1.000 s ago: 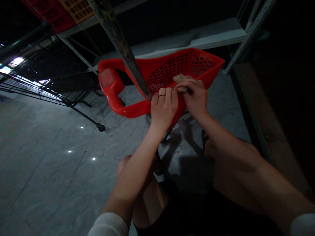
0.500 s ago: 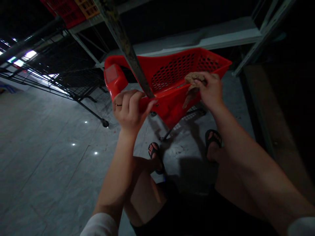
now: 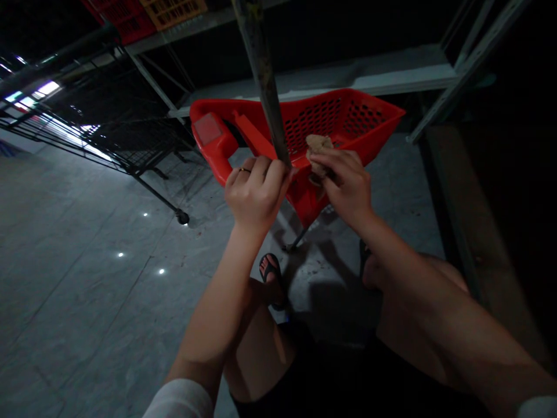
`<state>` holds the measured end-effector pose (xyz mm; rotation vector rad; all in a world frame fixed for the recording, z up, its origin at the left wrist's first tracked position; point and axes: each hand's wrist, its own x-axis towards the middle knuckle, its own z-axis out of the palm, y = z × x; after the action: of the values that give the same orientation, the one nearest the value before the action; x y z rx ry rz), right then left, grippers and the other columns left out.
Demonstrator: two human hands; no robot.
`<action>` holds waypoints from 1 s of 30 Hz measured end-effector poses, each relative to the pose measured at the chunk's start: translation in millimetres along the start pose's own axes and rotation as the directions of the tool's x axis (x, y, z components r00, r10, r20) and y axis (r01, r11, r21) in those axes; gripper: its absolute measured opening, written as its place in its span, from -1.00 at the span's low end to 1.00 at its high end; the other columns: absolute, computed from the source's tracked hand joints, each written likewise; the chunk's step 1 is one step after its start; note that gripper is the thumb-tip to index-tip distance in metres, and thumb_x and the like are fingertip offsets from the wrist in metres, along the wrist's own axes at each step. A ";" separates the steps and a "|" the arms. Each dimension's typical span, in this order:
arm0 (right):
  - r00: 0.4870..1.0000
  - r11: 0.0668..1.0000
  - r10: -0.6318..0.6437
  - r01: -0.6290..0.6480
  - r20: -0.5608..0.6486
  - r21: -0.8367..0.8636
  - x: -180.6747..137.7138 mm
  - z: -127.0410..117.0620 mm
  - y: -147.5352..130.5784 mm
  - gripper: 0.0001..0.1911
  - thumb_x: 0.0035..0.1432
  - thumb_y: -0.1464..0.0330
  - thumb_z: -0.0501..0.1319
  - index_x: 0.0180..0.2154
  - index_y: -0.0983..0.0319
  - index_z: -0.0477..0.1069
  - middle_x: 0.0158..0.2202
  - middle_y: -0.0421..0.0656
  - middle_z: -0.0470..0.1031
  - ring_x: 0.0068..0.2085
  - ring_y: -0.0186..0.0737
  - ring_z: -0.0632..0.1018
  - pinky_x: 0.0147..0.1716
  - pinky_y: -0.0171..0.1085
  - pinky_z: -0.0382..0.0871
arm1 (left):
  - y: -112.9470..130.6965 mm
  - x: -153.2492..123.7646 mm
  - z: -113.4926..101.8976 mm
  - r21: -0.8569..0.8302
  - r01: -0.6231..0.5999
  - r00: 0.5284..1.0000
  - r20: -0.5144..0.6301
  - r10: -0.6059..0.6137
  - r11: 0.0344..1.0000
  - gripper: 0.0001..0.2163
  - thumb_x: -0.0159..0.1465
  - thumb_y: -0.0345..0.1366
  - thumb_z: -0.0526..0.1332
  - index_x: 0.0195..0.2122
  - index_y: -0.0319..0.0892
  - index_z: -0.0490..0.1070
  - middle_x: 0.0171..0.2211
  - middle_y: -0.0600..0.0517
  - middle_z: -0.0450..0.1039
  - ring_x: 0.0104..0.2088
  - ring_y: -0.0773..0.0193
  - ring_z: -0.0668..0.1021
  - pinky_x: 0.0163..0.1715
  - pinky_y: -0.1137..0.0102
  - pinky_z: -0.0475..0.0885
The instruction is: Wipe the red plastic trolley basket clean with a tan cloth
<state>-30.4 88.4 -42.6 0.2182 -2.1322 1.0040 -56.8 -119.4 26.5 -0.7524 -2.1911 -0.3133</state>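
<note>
A red plastic shopping cart [image 3: 348, 119] with a perforated basket stands in front of me, under a metal shelf. My left hand [image 3: 256, 194], a ring on one finger, is curled at the cart's rear rim beside a grey metal post [image 3: 265, 75]; whether it grips the rim or the post is unclear. My right hand [image 3: 346, 186] is closed on a crumpled brown cloth [image 3: 317, 148] held against the cart's rim. My knees and sandalled feet show below.
Grey metal shelving [image 3: 374, 72] runs behind the cart, with red and orange crates [image 3: 152, 11] on top at the upper left. Black wire carts [image 3: 108, 128] stand at the left on the shiny grey tiled floor [image 3: 87, 278]. A wooden board lies at the right.
My right hand brought the cloth from the far part of the rim back toward the post. My left hand shifted right along the rim to the post.
</note>
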 end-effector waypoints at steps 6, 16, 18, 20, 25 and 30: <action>0.999 0.997 -0.020 0.017 -0.040 -0.077 10.3 -11.5 45.8 -0.58 0.30 0.50 0.22 0.08 0.03 0.64 0.12 -0.13 0.68 0.18 0.02 0.58 0.33 0.20 0.43 | -14.4 -3.3 -6.7 -0.145 -0.064 0.997 0.032 0.069 0.987 -0.80 0.56 -0.13 0.23 -0.17 -0.03 0.58 -0.23 -0.01 0.71 -0.16 0.10 0.67 -0.05 0.19 0.48; 0.981 0.996 0.083 -0.078 -0.173 0.039 -14.7 12.7 -3.1 -0.49 0.35 0.51 0.18 0.18 -0.05 0.59 0.15 -0.15 0.58 0.21 -0.05 0.60 0.31 0.09 0.52 | 4.2 -3.8 0.9 -0.032 0.028 0.998 -0.061 -0.030 0.999 -0.79 0.53 -0.12 0.26 -0.25 0.02 0.57 -0.29 0.00 0.69 -0.21 0.04 0.66 -0.06 0.09 0.51; 0.982 1.000 0.012 -0.008 -0.189 0.021 -17.1 10.7 -18.3 -0.51 0.38 0.50 0.17 0.19 -0.05 0.59 0.11 -0.15 0.60 0.17 -0.08 0.62 0.26 0.04 0.57 | 8.3 -3.6 3.3 -0.031 0.027 0.997 -0.065 -0.029 0.999 -0.79 0.53 -0.12 0.25 -0.26 0.02 0.56 -0.30 0.00 0.68 -0.22 0.05 0.66 -0.07 0.10 0.52; 0.974 0.998 -0.058 0.056 -0.219 -0.012 -16.8 8.3 -20.6 -0.55 0.41 0.48 0.18 0.18 -0.04 0.61 0.09 -0.14 0.61 0.13 -0.09 0.64 0.22 0.00 0.60 | 11.7 -3.4 5.5 -0.057 0.047 0.998 -0.043 -0.050 0.997 -0.78 0.53 -0.12 0.23 -0.25 0.02 0.58 -0.30 -0.01 0.68 -0.18 0.03 0.66 -0.06 0.08 0.52; 0.969 0.999 0.004 -0.015 -0.245 -0.043 -40.6 21.5 6.8 -0.58 0.31 0.48 0.21 0.11 0.00 0.59 0.05 -0.06 0.59 0.13 0.03 0.63 0.22 0.12 0.59 | 16.0 -3.2 8.6 -0.107 0.106 0.994 -0.006 -0.107 0.989 -0.74 0.53 -0.09 0.22 -0.29 0.01 0.57 -0.31 -0.02 0.67 -0.16 -0.01 0.65 -0.07 0.07 0.48; 0.991 0.994 0.110 -0.108 0.076 -0.025 -106.9 47.2 51.4 -0.68 0.23 0.45 0.21 -0.04 0.06 0.58 0.07 -0.02 0.60 0.15 0.12 0.62 0.21 0.20 0.58 | 10.3 -2.8 11.7 -0.032 0.069 0.989 -0.126 -0.073 0.997 -0.73 0.52 -0.07 0.24 -0.33 0.00 0.53 -0.37 0.00 0.65 -0.21 0.01 0.64 -0.08 0.09 0.46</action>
<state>-4.8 72.8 -166.6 0.1332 -2.2446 1.0503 -56.1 -107.1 16.5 -0.6521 -2.1002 -0.4172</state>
